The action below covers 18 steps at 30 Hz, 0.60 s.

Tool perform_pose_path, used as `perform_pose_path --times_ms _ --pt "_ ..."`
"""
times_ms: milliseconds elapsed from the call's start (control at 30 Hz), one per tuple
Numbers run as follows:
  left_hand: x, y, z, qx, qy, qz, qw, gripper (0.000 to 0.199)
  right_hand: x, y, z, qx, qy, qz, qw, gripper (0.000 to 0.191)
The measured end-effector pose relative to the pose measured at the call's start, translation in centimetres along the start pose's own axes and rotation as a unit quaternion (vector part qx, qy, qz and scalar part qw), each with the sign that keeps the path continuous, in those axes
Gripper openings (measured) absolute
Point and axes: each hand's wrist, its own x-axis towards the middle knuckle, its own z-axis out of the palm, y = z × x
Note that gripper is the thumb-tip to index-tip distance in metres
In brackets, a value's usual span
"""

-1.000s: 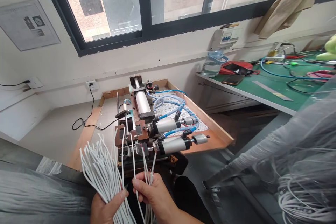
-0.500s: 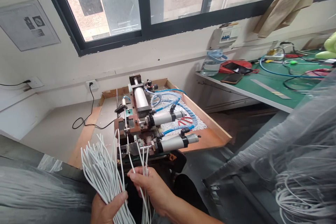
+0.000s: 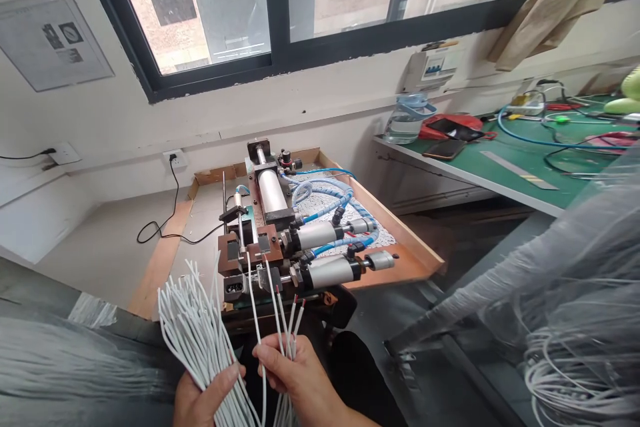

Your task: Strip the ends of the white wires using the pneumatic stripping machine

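Partly cut off by the lower edge, the left hand (image 3: 207, 395) is closed around a thick bundle (image 3: 193, 330) of white cables, its other fingers mostly hidden behind them. Just beside it, apart, the right hand (image 3: 297, 373) pinches a few loose cables (image 3: 289, 330) between thumb and fingers; their lower ends run out of view. Some show reddish tips, too small to read in detail. Two cables reach up to the machine (image 3: 325, 273), though whether their ends sit inside its clamps is hard to tell. The machine stands in a wooden tray (image 3: 417, 252), near both hands. At right, cloudy plastic (image 3: 500, 280) blurs coiled cable (image 3: 565, 380), also cut off.
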Motion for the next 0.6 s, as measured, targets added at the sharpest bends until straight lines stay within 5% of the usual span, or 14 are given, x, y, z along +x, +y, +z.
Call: perform_pose_path --times_ms 333,500,600 --pt "-0.4 0.8 0.4 -0.005 0.013 -0.001 1.000 0.031 0.1 -1.2 0.5 0.013 0.010 0.008 1.000 0.018" --pt "-0.5 1.1 0.6 -0.007 -0.027 0.029 0.999 0.032 0.4 -1.4 0.8 -0.010 -0.080 0.020 0.997 0.020" --pt "-0.5 1.3 0.9 -0.021 -0.038 0.045 0.998 0.040 0.3 -1.3 1.0 -0.014 -0.074 -0.022 0.997 0.017"
